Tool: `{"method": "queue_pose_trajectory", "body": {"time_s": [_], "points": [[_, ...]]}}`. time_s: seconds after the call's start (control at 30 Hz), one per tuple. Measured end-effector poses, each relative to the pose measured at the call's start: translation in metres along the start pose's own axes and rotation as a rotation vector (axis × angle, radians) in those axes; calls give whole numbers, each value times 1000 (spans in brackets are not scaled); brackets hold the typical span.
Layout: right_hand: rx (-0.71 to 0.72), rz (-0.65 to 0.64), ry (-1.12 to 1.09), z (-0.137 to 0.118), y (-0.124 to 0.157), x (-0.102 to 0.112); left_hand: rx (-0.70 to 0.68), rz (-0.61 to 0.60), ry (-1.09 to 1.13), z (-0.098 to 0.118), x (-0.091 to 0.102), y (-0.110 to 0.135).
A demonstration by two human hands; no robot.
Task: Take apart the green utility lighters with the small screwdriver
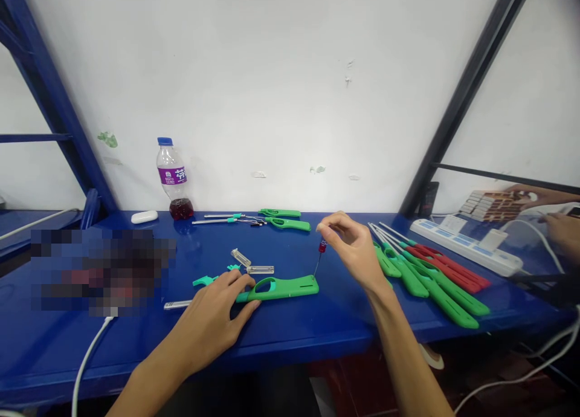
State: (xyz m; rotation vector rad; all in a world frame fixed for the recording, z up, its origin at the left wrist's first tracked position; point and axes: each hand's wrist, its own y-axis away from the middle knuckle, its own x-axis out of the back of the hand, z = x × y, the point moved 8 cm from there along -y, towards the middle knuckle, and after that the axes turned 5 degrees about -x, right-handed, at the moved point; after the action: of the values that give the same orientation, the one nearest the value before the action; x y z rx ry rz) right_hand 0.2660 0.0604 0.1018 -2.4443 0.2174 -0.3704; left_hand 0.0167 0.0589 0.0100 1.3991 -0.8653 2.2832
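A green plastic lighter handle (281, 288) lies flat on the blue table (290, 338) in front of me. My left hand (216, 311) rests on its left end, fingers closed loosely over it, beside a teal trigger piece (205, 280) and a metal tube (177, 305). My right hand (351, 245) hovers above the handle's right end, its fingertips pinched on a small red-tipped part with a thin wire (321, 252) that hangs down toward the handle. Two small clear and metal pieces (252, 264) lie just behind the handle.
A pile of green and red long lighters (430, 278) lies at the right, two more green lighters (281, 219) at the back. A water bottle (173, 179) and a white case (144, 217) stand back left. Another person's hands (562, 223) work at far right beside a white power strip (466, 245).
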Motion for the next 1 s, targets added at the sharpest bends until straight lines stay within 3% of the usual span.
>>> {"method": "queue_pose_trajectory", "body": {"time_s": [0.2,0.8,1.0], "points": [[-6,-34,-1,1,0,-2,-14,51,-14,-2,2,0],[-114,-171,-112,12,-1,-12,0,33,-33,-5,-1,0],[-186,-382,-278,13,7,-27,-6,51,-24,-5,0,1]]}}
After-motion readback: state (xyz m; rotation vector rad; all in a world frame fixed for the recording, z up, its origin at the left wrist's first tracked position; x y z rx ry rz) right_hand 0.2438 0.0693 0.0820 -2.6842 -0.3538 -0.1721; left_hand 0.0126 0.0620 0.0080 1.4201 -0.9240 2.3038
